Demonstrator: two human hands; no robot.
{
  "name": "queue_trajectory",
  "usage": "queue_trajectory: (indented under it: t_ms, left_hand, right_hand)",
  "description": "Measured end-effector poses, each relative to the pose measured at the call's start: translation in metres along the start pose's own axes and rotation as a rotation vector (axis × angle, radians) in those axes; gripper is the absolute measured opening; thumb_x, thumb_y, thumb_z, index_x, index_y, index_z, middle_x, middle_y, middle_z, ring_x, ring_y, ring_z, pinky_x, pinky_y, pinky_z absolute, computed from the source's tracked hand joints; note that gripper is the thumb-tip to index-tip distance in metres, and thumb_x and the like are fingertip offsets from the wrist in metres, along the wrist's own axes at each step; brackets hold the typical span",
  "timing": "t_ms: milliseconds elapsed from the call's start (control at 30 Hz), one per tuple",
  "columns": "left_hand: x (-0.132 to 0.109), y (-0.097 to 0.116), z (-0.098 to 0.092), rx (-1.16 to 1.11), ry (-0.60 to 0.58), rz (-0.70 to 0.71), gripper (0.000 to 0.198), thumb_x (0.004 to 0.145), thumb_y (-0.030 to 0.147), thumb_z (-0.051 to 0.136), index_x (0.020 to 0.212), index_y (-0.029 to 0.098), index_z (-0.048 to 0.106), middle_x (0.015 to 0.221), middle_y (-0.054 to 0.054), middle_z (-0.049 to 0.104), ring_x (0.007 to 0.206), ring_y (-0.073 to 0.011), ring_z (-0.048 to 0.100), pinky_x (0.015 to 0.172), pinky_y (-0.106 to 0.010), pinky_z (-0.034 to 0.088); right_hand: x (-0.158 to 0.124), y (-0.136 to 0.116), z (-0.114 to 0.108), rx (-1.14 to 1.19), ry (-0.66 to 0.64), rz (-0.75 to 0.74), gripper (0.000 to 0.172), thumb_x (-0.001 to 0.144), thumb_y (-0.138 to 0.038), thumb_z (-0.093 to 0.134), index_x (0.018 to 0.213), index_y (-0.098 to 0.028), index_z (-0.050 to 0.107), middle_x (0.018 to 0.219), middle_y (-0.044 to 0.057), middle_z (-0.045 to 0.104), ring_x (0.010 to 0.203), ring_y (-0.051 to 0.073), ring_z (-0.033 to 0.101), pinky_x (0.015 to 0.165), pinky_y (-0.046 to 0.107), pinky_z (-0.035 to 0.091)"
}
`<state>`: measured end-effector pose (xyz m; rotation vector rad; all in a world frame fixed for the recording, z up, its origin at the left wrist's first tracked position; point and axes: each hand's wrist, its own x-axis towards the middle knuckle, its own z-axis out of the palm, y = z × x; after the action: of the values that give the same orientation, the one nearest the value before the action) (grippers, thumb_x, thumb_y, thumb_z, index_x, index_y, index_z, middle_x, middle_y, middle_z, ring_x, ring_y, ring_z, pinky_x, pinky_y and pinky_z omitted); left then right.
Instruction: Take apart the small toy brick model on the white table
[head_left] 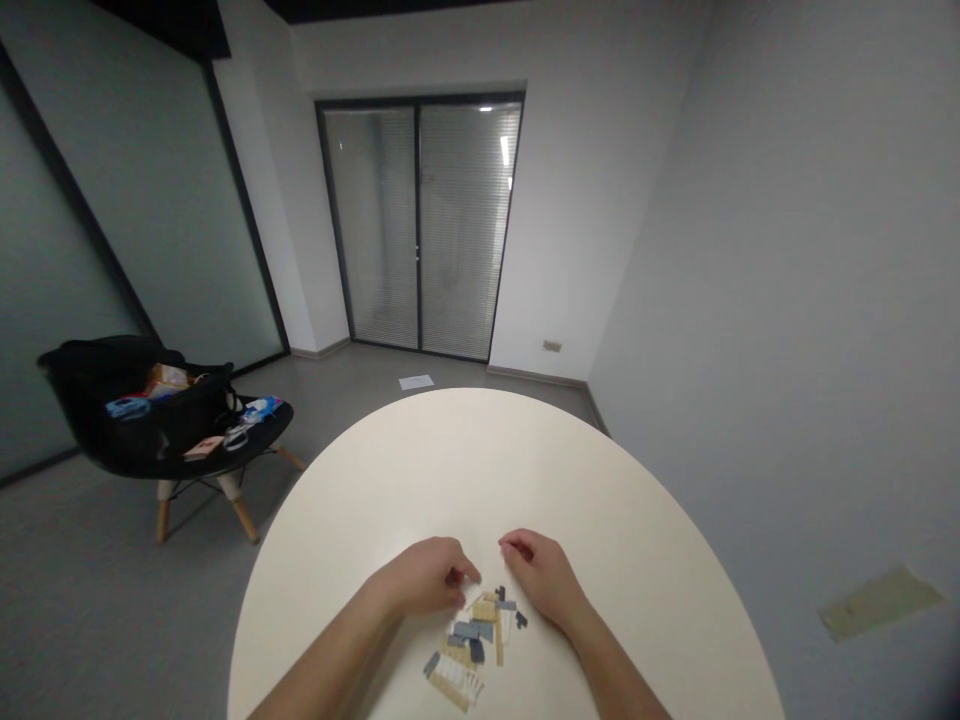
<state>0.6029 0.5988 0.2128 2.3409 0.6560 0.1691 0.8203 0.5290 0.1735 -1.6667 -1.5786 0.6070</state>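
Note:
A small pile of building-block pieces (471,632), in tan, white, grey and dark grey, lies on the white round table (480,450) near its front. My left hand (427,577) reaches to the pile's far left edge, thumb and forefinger bent around a white building-block piece (472,594); whether that piece is lifted I cannot tell. Just right of the pile, my right hand (541,578) rests with its fingers curled and the tips pinched together. Anything between those tips is too small to make out. Two dark pieces (521,620) lie near its wrist.
Left of the table stands a black chair (97,430) with a black bag (191,410) and several small items on it. A paper sheet (416,382) lies on the floor beyond the table. A wall (787,350) rises close on the right.

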Motion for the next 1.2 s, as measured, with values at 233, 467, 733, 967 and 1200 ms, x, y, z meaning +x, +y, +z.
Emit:
queue_trajectory:
  t_ms: [233,467,733,967,1200]
  left_hand:
    - [0.006,0.000,0.001,0.047,0.001,-0.112,0.035,0.063,0.019,0.069,0.096,0.028,0.076,0.086,0.001,0.068,0.073,-0.0169,0.059,0.064,-0.023,0.039]
    - [0.002,-0.004,0.007,-0.004,0.123,-0.186,0.022,0.067,0.021,0.065,0.088,0.024,0.069,0.073,0.005,0.065,0.066,-0.0121,0.055,0.062,-0.021,0.035]
    - [0.016,-0.029,0.029,-0.659,0.402,-0.204,0.014,0.072,0.026,0.067,0.076,0.017,0.057,0.060,0.003,0.057,0.054,-0.0108,0.050,0.054,-0.022,0.035]
    - [0.025,-0.028,0.033,-0.970,0.501,-0.226,0.033,0.062,0.037,0.079,0.070,0.017,0.055,0.048,0.005,0.056,0.043,-0.0102,0.051,0.048,-0.021,0.037]
    - [0.024,-0.032,0.032,-0.999,0.442,-0.195,0.031,0.064,0.035,0.080,0.075,0.014,0.061,0.050,0.003,0.059,0.044,-0.0092,0.050,0.049,-0.021,0.039]
  right_hand:
    - [0.002,0.001,-0.001,-0.009,-0.008,0.007,0.023,0.086,-0.030,0.052,0.086,-0.020,0.073,0.080,0.004,0.073,0.073,0.018,0.064,0.069,0.027,0.046]
    - [0.001,-0.001,0.006,-0.062,-0.025,-0.014,0.020,0.083,-0.030,0.057,0.089,-0.020,0.074,0.077,0.003,0.071,0.069,0.017,0.061,0.067,0.027,0.047]
    - [-0.001,-0.019,0.012,0.141,-0.051,-0.019,0.014,0.081,-0.026,0.061,0.086,-0.019,0.071,0.075,0.003,0.071,0.069,0.016,0.062,0.066,0.027,0.049]
    - [-0.002,-0.023,0.026,0.305,-0.011,0.002,0.012,0.079,-0.027,0.063,0.088,-0.019,0.064,0.078,0.004,0.071,0.069,0.017,0.065,0.066,0.027,0.052]
    - [-0.005,-0.024,0.022,0.221,-0.019,-0.133,0.021,0.079,-0.022,0.064,0.099,-0.021,0.071,0.088,0.004,0.073,0.077,0.017,0.066,0.075,0.029,0.054]
